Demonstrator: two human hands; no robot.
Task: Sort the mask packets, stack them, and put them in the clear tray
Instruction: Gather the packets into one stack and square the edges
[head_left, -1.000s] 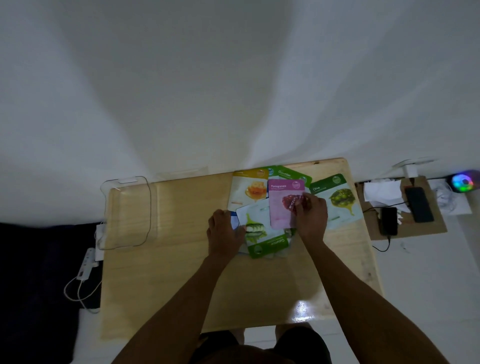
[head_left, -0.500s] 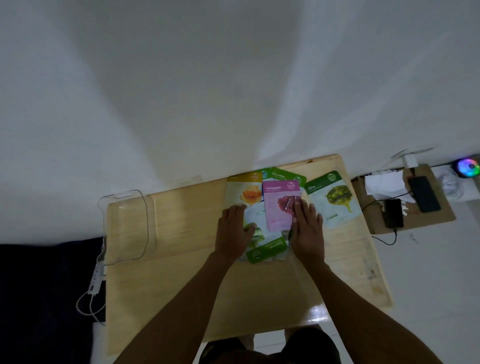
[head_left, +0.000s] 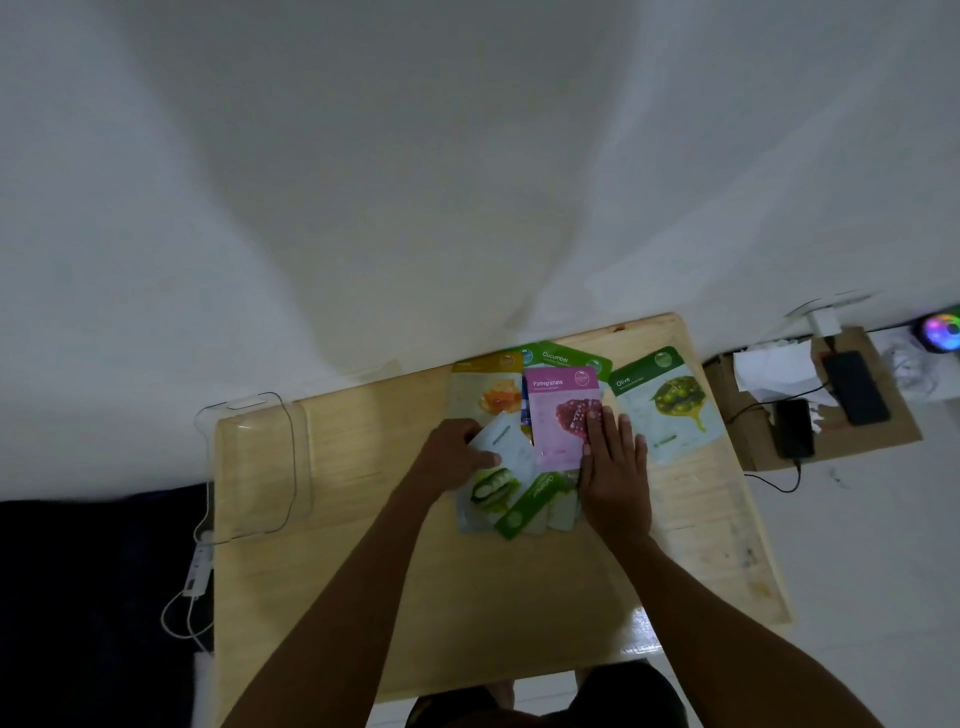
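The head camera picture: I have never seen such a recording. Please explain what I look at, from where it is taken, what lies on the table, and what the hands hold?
There is no machine here. A person wears a wide-angle camera on the head, so you look down along both arms at a wooden table against a white wall.

Overlapping mask packets lie at the far side: a pink pomegranate packet, a yellow packet, a cucumber packet and an upside-down green packet. An olive packet lies beside them to the right.

The left hand grips the upside-down packet by its edge. The right hand rests flat, open, fingers on the pink packet, gripping nothing.

The clear tray at the left edge appears empty.
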